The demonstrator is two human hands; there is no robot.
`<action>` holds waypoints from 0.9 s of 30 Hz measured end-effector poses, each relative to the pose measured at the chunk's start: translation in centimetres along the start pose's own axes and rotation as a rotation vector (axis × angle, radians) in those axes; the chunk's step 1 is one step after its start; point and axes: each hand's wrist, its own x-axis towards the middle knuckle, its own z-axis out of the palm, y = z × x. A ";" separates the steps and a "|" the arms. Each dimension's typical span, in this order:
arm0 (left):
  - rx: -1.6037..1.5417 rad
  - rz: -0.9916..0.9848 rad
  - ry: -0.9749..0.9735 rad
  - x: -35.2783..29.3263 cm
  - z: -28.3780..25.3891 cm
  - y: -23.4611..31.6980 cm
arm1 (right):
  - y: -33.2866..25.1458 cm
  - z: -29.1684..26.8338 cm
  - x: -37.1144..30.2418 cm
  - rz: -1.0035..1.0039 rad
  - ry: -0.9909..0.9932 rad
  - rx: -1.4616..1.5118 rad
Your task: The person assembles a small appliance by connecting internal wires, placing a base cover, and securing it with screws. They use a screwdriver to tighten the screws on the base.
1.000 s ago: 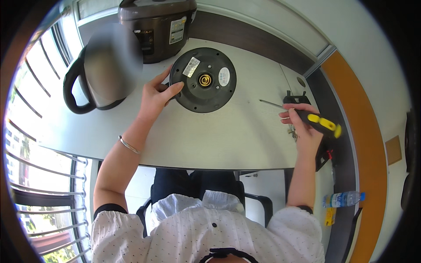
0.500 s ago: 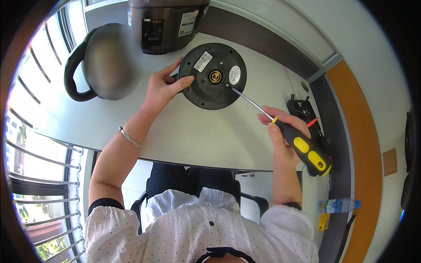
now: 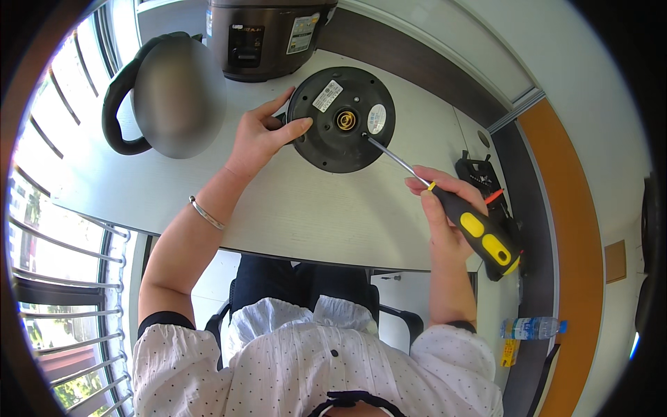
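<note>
A round black kettle base (image 3: 332,149) is tilted up over the white desk, showing screw holes, two pale labels and a brass-coloured coil at its centre. My left hand (image 3: 267,135) grips its left edge, thumb on the face and fingers behind. In my right hand (image 3: 445,201) is a screwdriver (image 3: 483,233) with a black and yellow handle, held between thumb and fingers. Its steel shaft slants up to the left, and the tip meets the base at a screw right of the centre and slightly below it.
A kettle (image 3: 177,104) with a black handle, partly blurred, stands at the left. Behind the base is a brown rice cooker (image 3: 267,42). A black tool case (image 3: 479,174) lies at the desk's right side. Farther down on the right is a water bottle (image 3: 531,327) beside a yellow box (image 3: 510,352).
The base has shifted slightly to the right in the picture. The screwdriver's handle has moved a little left, and its tip stays at the same screw. Both hands keep their holds.
</note>
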 end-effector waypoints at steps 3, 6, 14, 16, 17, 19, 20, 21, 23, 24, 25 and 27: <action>0.006 -0.004 -0.002 0.1 -0.1 -0.2 | -0.1 -0.1 0.0 0.033 -0.011 0.015; -0.013 0.006 0.005 0.0 0.1 0.1 | -0.5 -0.2 -0.1 0.095 -0.029 0.074; -0.006 -0.008 -0.003 0.0 0.0 0.1 | -0.5 -0.3 -0.2 0.081 -0.035 0.081; -0.005 -0.009 -0.004 0.0 0.0 0.1 | -0.3 -0.3 -0.1 0.068 -0.033 0.085; -0.002 -0.010 -0.005 0.0 -0.1 0.1 | -0.2 -0.3 -0.1 0.061 -0.033 0.086; -0.006 -0.007 -0.005 0.0 0.0 0.1 | 0.0 -0.2 -0.2 0.050 -0.023 0.122; -0.013 -0.003 -0.003 -0.1 0.1 0.3 | 0.1 -0.2 -0.2 0.045 -0.018 0.140; -0.019 0.001 -0.001 -0.1 0.1 0.4 | 0.1 -0.2 -0.2 0.043 -0.019 0.134; -0.002 -0.009 -0.013 -0.1 0.0 0.2 | 0.2 -0.2 -0.2 0.041 -0.021 0.120; 0.006 -0.014 -0.018 0.0 -0.1 0.2 | 0.3 -0.2 -0.2 0.030 -0.023 0.107; 0.002 -0.010 -0.017 0.0 -0.1 0.1 | 0.4 -0.1 -0.1 0.019 -0.025 0.094; -0.006 -0.001 -0.016 0.0 -0.1 0.1 | 0.7 0.0 -0.1 -0.006 -0.027 0.066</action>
